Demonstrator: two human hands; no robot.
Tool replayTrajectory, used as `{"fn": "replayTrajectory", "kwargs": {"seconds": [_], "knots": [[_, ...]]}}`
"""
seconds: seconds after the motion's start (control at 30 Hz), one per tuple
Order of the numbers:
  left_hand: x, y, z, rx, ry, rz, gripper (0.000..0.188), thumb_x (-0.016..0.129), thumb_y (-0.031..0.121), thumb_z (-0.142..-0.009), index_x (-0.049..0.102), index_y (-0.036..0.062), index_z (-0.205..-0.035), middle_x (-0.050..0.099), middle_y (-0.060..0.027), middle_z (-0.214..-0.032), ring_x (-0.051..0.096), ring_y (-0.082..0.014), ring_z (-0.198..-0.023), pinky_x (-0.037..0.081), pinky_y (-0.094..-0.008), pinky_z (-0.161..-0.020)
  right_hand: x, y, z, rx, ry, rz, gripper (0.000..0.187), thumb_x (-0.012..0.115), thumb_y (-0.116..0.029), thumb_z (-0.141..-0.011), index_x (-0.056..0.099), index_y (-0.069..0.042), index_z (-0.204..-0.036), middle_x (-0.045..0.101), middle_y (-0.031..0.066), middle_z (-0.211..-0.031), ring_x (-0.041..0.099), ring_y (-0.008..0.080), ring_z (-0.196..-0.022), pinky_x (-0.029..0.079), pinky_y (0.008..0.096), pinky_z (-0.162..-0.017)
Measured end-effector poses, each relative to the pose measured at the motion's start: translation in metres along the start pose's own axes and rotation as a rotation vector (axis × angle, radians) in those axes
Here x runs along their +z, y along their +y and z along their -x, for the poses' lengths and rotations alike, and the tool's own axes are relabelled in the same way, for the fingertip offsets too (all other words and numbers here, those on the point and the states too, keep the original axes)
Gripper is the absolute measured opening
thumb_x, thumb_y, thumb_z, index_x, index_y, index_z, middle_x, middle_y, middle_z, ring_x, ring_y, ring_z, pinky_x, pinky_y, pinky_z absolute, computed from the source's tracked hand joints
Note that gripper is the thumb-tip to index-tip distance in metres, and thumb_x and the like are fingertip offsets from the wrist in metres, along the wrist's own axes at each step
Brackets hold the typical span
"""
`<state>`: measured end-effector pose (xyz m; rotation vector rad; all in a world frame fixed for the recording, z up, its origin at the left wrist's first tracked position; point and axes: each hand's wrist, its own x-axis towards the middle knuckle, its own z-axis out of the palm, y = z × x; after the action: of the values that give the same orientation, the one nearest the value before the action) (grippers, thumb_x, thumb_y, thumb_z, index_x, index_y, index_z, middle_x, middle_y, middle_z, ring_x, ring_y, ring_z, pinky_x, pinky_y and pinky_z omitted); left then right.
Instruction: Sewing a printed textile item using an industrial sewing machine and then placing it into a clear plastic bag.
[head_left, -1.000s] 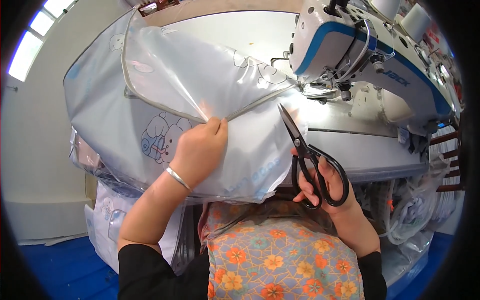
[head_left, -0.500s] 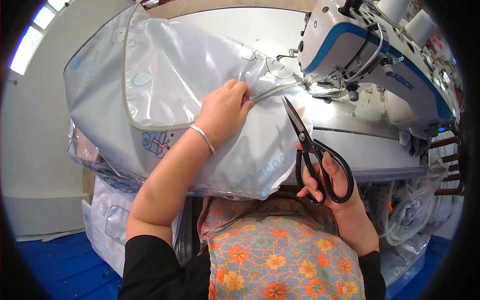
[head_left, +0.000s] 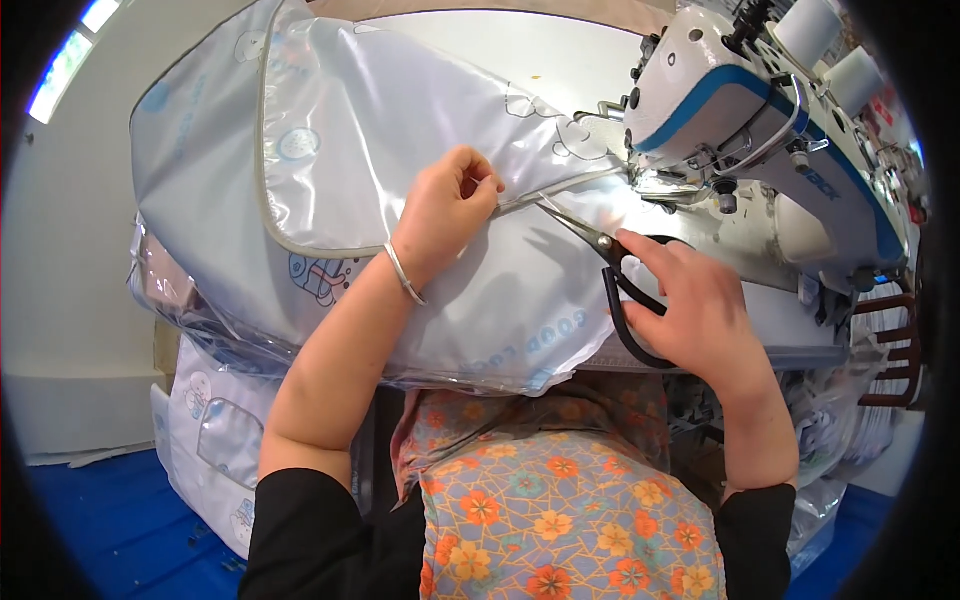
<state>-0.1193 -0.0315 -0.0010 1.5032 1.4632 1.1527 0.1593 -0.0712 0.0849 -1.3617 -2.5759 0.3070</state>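
A pale, glossy printed fabric piece (head_left: pixel 400 130) with grey binding lies across the table, reaching under the sewing machine's presser foot. My left hand (head_left: pixel 450 212), wearing a bangle, rests over it near the bound edge (head_left: pixel 575 185). Its fingers are pinched; whatever is between them is too small or hidden to make out. In my right hand (head_left: pixel 700 305) are black-handled scissors (head_left: pixel 590 232), held from above by the handles. Their tips point left at the binding, just right of my left fingers and short of the presser foot.
The white and blue sewing machine (head_left: pixel 740 130) stands at the right, thread cones (head_left: pixel 810 28) behind it. Clear plastic (head_left: pixel 200 310) hangs along the table's left front. More printed fabric (head_left: pixel 215 440) hangs below, over a blue floor (head_left: pixel 110 520). A brown rack (head_left: pixel 890 345) is at far right.
My right hand has turned over and brought the scissors up and left, from upright to pointing at the binding. My left fingers have lifted slightly from the fabric edge. The view has shifted a little.
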Motion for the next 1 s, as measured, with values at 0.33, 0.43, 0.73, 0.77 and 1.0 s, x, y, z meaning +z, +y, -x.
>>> {"fn": "replayTrajectory", "kwargs": {"seconds": [0.33, 0.43, 0.73, 0.77, 1.0], "knots": [[0.007, 0.005, 0.001, 0.206, 0.013, -0.462, 0.013, 0.062, 0.013, -0.090, 0.059, 0.0004, -0.095, 0.065, -0.0175, -0.085, 0.062, -0.0344, -0.077, 0.049, -0.0396, -0.070, 0.009, 0.004, -0.013, 0.061, -0.022, 0.008, 0.059, 0.075, -0.017, -0.073, 0.061, -0.018, -0.130, 0.057, 0.0081, -0.074, 0.054, 0.0242, -0.063, 0.045, 0.0381, -0.060], [0.003, 0.003, 0.001, 0.160, 0.015, -0.381, 0.012, 0.060, 0.012, -0.091, 0.059, 0.0005, -0.093, 0.065, -0.0171, -0.084, 0.062, -0.0342, -0.078, 0.048, -0.0395, -0.071, 0.012, 0.001, -0.016, 0.009, -0.022, 0.018, 0.060, 0.076, -0.018, -0.073, 0.061, -0.018, -0.131, 0.058, 0.0087, -0.076, 0.056, 0.0258, -0.065, 0.046, 0.0389, -0.061], [0.001, 0.006, 0.004, 0.144, 0.020, -0.292, 0.012, 0.058, 0.012, -0.093, 0.057, 0.0001, -0.091, 0.062, -0.0143, -0.080, 0.058, -0.0268, -0.074, 0.047, -0.0356, -0.070, 0.014, -0.002, -0.023, -0.063, -0.041, 0.146, 0.059, 0.078, -0.020, -0.074, 0.060, -0.020, -0.131, 0.063, 0.0098, -0.082, 0.062, 0.0300, -0.076, 0.049, 0.0410, -0.067], [0.001, 0.006, 0.004, 0.143, 0.021, -0.291, 0.012, 0.058, 0.012, -0.093, 0.057, 0.0001, -0.091, 0.062, -0.0143, -0.080, 0.058, -0.0268, -0.074, 0.047, -0.0356, -0.070, 0.015, -0.003, -0.025, -0.065, -0.042, 0.146, 0.059, 0.078, -0.020, -0.074, 0.060, -0.020, -0.131, 0.063, 0.0098, -0.082, 0.062, 0.0300, -0.076, 0.049, 0.0410, -0.067], [-0.004, 0.004, 0.005, 0.088, 0.022, -0.201, 0.014, 0.059, 0.014, -0.094, 0.057, 0.0001, -0.091, 0.063, -0.0143, -0.078, 0.058, -0.0266, -0.073, 0.047, -0.0360, -0.070, 0.027, 0.000, -0.026, -0.113, -0.017, 0.037, 0.056, 0.076, -0.018, -0.075, 0.061, -0.016, -0.129, 0.062, 0.0112, -0.077, 0.061, 0.0282, -0.066, 0.049, 0.0389, -0.060]]}}
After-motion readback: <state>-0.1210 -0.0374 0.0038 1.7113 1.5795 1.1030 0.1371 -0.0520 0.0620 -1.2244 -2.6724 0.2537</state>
